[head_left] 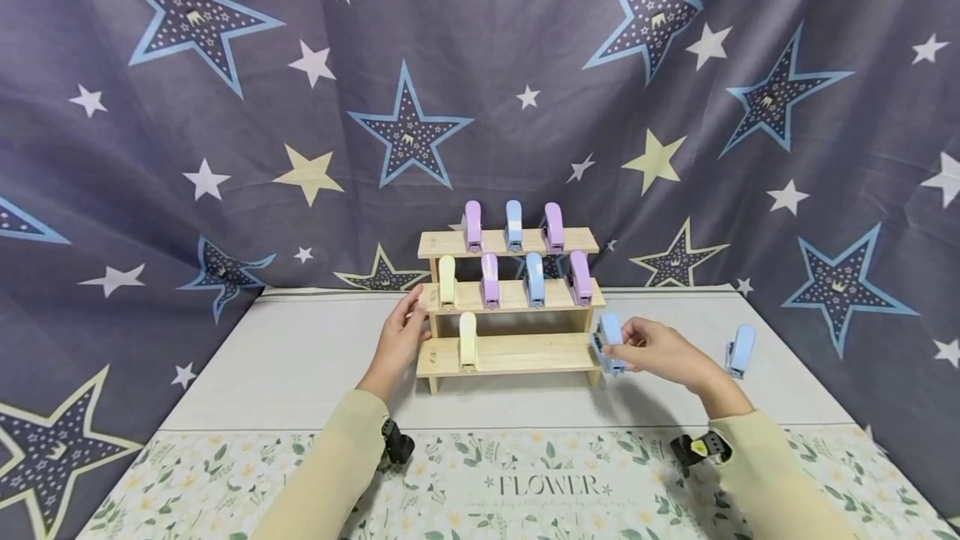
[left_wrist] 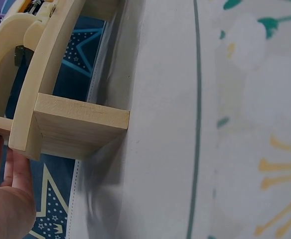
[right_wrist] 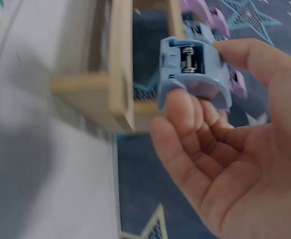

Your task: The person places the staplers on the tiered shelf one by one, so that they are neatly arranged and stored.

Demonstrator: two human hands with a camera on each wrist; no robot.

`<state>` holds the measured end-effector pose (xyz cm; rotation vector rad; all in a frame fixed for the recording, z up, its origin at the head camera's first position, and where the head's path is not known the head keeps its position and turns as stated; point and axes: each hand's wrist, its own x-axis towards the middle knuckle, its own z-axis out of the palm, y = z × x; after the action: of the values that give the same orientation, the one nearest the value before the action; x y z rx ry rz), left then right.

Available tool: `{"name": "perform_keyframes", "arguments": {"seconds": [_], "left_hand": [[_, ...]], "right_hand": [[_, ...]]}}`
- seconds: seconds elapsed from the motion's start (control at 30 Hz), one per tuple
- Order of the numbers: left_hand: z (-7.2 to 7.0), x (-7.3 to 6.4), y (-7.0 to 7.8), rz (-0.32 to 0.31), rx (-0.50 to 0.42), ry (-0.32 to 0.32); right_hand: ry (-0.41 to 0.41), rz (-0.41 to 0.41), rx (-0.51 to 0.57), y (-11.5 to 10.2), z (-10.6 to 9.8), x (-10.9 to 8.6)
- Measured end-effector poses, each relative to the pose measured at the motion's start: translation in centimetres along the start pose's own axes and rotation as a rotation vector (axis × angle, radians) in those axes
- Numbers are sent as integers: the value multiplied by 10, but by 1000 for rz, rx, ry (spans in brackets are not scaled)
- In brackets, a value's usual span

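Observation:
A three-tier wooden rack [head_left: 525,354] holds small upright staplers in yellow, purple and blue. My right hand [head_left: 663,352] pinches a blue stapler [head_left: 611,344] between thumb and fingers, at the right end of the lowest tier. In the right wrist view, the held stapler [right_wrist: 198,69] shows a metal spring in its underside. My left hand [head_left: 399,342] grips the left end of the rack near the middle tier; in the left wrist view its fingers [left_wrist: 21,172] reach up behind the wood. A yellow stapler [head_left: 468,342] stands toward the left of the lowest tier.
Another blue stapler [head_left: 741,350] stands on the white table [head_left: 315,357] at the right. Purple [head_left: 472,226] and blue staplers [head_left: 513,226] line the top tier; the middle tier bears several more. A starred curtain [head_left: 480,48] hangs behind, and a floral mat [head_left: 547,448] covers the front.

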<state>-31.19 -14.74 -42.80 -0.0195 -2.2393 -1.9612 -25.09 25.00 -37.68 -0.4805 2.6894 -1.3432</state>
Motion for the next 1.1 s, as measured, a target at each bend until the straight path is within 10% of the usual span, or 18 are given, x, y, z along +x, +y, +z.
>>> {"name": "perform_keyframes", "arguments": {"seconds": [0.53, 1.1], "left_hand": [[2, 0, -6, 11, 5, 13], [0, 1, -7, 23, -13, 10]], "right_hand": [[44, -45, -14, -17, 73, 38], [102, -31, -57, -33, 105, 61]]}}
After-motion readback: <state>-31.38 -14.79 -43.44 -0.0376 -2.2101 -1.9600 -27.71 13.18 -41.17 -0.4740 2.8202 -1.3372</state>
